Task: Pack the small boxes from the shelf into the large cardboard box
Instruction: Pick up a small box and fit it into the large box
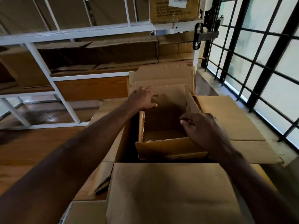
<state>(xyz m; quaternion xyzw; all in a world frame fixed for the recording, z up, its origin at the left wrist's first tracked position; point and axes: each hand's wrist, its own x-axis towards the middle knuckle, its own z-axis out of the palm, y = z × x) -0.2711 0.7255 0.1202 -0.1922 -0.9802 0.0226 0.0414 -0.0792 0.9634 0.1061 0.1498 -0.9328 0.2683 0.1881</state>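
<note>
Head cam: small box [163, 126] sits open-topped inside large cardboard box [169, 191]. L hand [144, 101] lies flat w/ straight fingers on its far-left flap. R hand [205, 133] curls over its right wall, gripping it.

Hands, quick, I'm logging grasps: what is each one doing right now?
Left hand: open, fingers spread on the small box far flap.
Right hand: fingers curled over the small box's right edge, gripping it.

We see a white barcode label [178, 1] on the cardboard carton [174, 12] on the top shelf. Its bars and the carton's dark printed lines are too blurred to read.
</note>
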